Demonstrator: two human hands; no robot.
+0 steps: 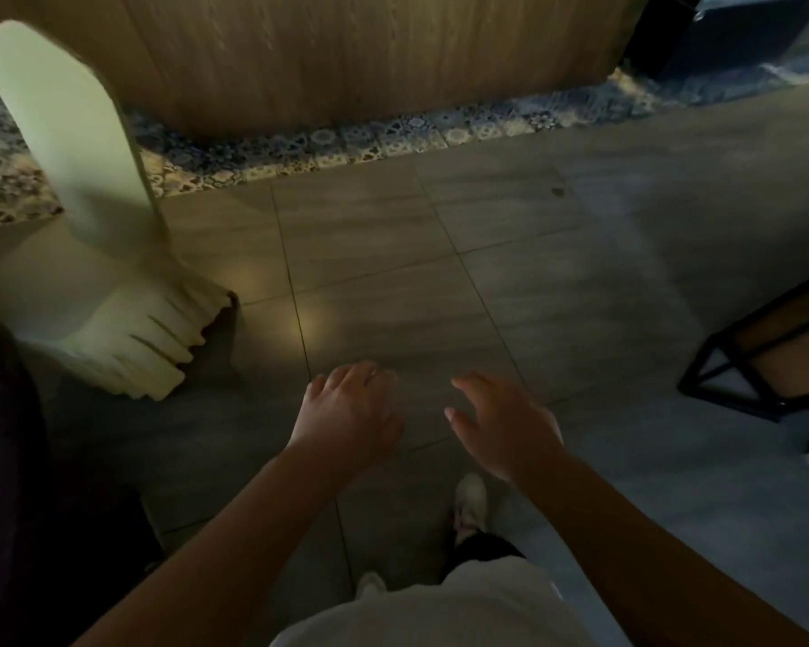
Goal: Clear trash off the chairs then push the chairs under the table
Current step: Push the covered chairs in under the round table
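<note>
Head view, dim and somewhat blurred. Both hands out in front at lower centre, above a grey tiled floor, palms down, holding nothing. Left hand released, fingers loosely bent and pointing toward the upper right. Right hand released too, fingers spread and reaching toward the upper left, thumb nearest the left hand. Close together, not touching. Bare forearms running down to the lower corners of the frame.

At the left, a pale cream chair: tall rounded back in the upper left, seat below it with a fringed or slatted front edge at mid left, standing on the floor. Well apart from both hands. Nothing plainly lying on the seat, though blur makes small items hard to tell.

Along the top, a broad wood-grain panel, curved along its lower edge; bench or counter front, cannot tell which. Under it a strip of blue-and-white patterned tile running from the left edge up toward the upper right.

At the right edge, mid height, a black metal frame with tan surfaces inside it, only partly in frame; a chair or stool, cannot tell. At the far left, a dark mass filling the lower left, unclear.

At bottom centre, white clothing and a pale shoe on the floor just below the right hand.
</note>
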